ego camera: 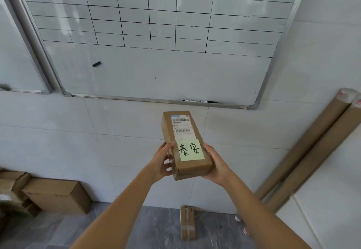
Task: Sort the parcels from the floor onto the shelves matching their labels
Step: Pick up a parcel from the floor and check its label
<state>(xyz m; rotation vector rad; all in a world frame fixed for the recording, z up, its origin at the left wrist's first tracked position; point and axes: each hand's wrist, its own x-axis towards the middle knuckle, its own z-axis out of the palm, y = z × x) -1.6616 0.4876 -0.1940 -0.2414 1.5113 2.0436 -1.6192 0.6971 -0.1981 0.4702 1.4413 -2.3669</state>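
I hold a long brown cardboard parcel (185, 131) up at chest height in front of the wall. It carries a white shipping label with barcodes and a pale green sticky note (191, 150) with two handwritten characters. My left hand (163, 162) grips its near left side, and my right hand (215, 162) cups the near right corner from below. Another narrow brown parcel (187, 222) lies on the grey floor below, against the wall. No shelves are in view.
A gridded whiteboard (156, 69) with a marker on its ledge (199, 101) hangs straight ahead. Brown boxes (56, 195) are stacked on the floor at the left. Two long cardboard tubes (312, 151) lean against the wall at the right.
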